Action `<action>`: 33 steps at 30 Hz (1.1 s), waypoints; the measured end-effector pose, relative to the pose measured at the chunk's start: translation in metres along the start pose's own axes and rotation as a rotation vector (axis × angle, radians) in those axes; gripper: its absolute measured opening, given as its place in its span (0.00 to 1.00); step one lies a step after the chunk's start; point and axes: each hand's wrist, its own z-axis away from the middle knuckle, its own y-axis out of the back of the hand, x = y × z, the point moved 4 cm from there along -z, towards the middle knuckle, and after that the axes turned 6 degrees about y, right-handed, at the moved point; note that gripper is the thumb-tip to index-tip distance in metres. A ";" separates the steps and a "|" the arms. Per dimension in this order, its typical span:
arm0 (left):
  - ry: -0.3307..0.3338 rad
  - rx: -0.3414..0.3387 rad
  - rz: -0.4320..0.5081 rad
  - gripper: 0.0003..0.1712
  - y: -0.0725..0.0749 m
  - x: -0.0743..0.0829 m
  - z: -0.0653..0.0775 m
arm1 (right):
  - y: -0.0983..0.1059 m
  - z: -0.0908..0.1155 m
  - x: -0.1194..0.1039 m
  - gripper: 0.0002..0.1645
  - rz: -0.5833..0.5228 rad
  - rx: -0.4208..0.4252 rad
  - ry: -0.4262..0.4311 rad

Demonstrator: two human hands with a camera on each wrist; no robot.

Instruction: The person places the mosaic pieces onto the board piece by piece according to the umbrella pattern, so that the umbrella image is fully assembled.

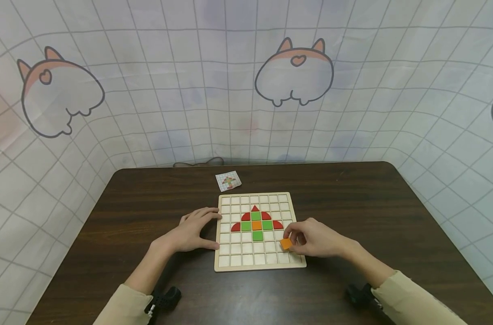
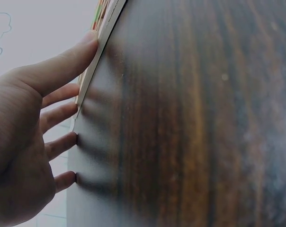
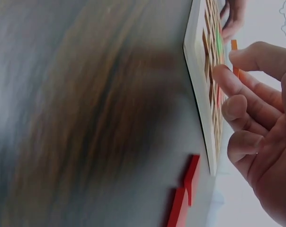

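A wooden grid board (image 1: 259, 268) lies on the table and bears a pattern of red, green and orange tiles. At its middle sits an orange square (image 1: 256, 225) among several green squares (image 1: 257, 235), with red rounded tiles (image 1: 236, 227) at the sides and a red triangle (image 1: 255, 208) on top. My right hand (image 1: 316, 238) pinches a loose orange square tile (image 1: 286, 244) between thumb and fingers over the board's lower right. With fingers spread, my left hand (image 1: 191, 230) touches the board's left edge.
A small pattern card (image 1: 228, 181) lies behind the board. Red pieces (image 3: 192, 177) rest on the table beside the board in the right wrist view; the right hand blocks that spot in the head view. A cable (image 1: 199, 163) runs along the back edge, before a grid-patterned cloth (image 1: 238, 90).
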 end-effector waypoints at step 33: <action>-0.003 0.047 -0.091 0.45 0.008 0.006 -0.005 | -0.033 -0.046 -0.020 0.10 0.076 0.064 -0.036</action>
